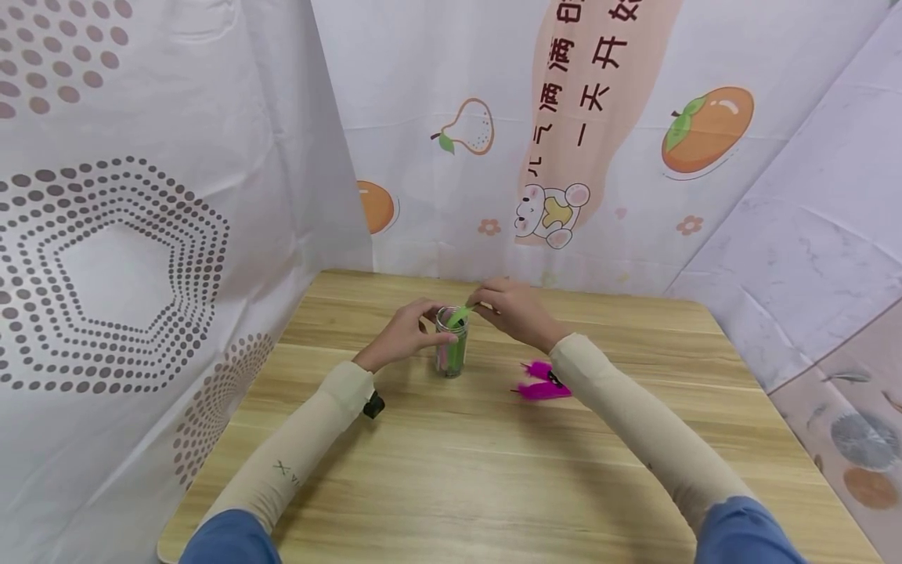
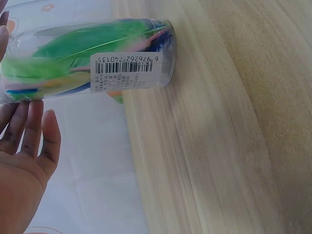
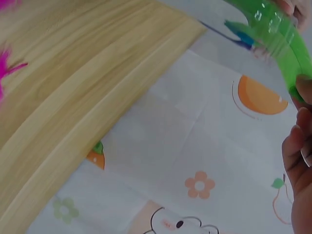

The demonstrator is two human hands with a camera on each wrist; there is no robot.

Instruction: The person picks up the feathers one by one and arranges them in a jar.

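Note:
A clear jar (image 1: pixel 451 370) of colourful feathers stands upright on the table. Around its upper part, my left hand (image 1: pixel 409 333) grips with thumb and fingers spread to either side. Between the fingertips of my right hand (image 1: pixel 517 309) is a light green feather (image 1: pixel 461 315), its other end bent into the jar's mouth. The left wrist view shows green, yellow, pink and blue feathers behind the plastic, plus a white barcode label (image 2: pixel 124 73). In the right wrist view the pinched green feather (image 3: pixel 295 48) curves over the blurred jar rim.
Bright magenta feathers (image 1: pixel 546 390) lie on the wooden table (image 1: pixel 451 470), beside my right forearm. A small black object (image 1: pixel 374 405) shows by my left wrist. White printed curtains (image 1: pixel 423 63) hang behind the table and along its sides.

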